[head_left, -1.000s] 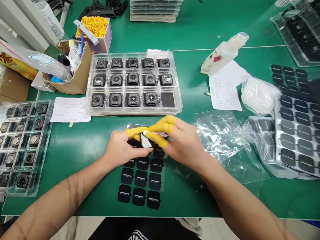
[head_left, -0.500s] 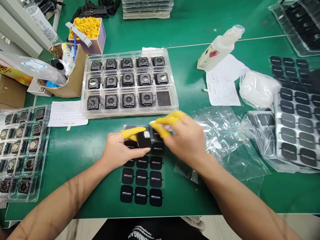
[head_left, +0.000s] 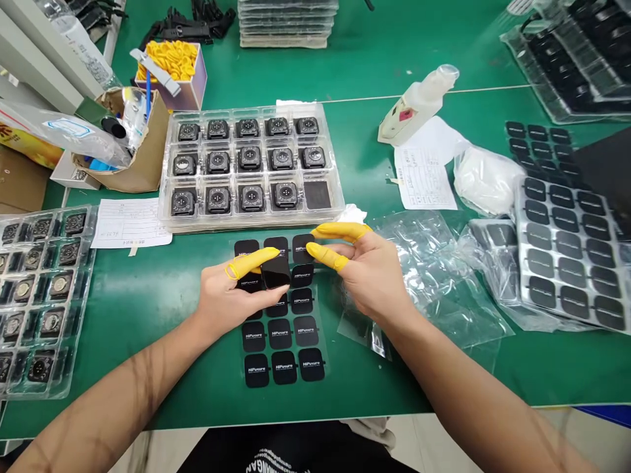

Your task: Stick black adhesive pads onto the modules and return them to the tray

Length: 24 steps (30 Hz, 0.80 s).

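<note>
My left hand (head_left: 234,286), with a yellow finger cot on its index finger, is closed around a black smartwatch body (head_left: 276,271), its glossy screen facing up. Beneath lies a clear sheet of black "HiFuture" stickers (head_left: 280,334). Yellow cots also cover the thumb and index finger of my right hand (head_left: 367,263). Those two fingertips close on the right edge of a top-row sticker (head_left: 302,248); their exact contact is partly hidden. A crumpled white wipe (head_left: 353,213) rests by the right corner of the clear tray (head_left: 165,213) of watch bodies.
One tray pocket (head_left: 318,195) at the front right holds no watch. Another watch tray (head_left: 81,328) lies at left. A white bottle (head_left: 417,105), plastic bags (head_left: 428,269) and more sticker sheets (head_left: 572,256) are on the right. Yellow finger cots (head_left: 172,60) fill a box behind.
My right hand has let go of the white wipe, now beside the tray, and its fingers have come to the top-right sticker. The white patch on the watch screen is gone.
</note>
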Motion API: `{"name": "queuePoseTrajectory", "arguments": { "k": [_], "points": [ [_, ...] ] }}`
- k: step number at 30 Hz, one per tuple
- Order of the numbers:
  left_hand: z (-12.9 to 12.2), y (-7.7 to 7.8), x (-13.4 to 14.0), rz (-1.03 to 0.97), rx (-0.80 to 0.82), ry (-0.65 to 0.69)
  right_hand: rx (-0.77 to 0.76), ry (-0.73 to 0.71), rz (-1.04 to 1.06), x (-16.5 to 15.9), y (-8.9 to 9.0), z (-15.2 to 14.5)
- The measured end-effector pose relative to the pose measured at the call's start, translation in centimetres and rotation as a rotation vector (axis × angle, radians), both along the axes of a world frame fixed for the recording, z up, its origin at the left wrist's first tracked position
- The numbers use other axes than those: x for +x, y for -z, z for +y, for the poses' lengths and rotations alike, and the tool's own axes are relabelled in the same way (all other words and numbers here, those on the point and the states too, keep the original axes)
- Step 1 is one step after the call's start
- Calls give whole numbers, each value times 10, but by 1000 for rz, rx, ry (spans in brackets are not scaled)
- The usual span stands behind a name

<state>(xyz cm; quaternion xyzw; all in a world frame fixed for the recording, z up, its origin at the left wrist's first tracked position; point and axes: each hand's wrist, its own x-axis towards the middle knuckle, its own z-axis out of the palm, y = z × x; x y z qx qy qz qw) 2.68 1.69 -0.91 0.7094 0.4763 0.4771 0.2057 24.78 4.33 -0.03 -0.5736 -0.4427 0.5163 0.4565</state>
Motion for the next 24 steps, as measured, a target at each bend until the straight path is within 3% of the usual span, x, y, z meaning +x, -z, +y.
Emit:
{"name": "queuePoseTrajectory", "arguments": {
  "k": [10, 18, 24],
  "points": [
    [-2, -1, 0, -37, -87, -4, 177, 53, 17, -9, -1, -8],
    [-4, 0, -2, 40, -103, -61, -46, 117, 255, -13, 4, -2],
    [-3, 7, -2, 20, 45, -21, -177, 182, 421, -13, 0, 0]
  ]
}}
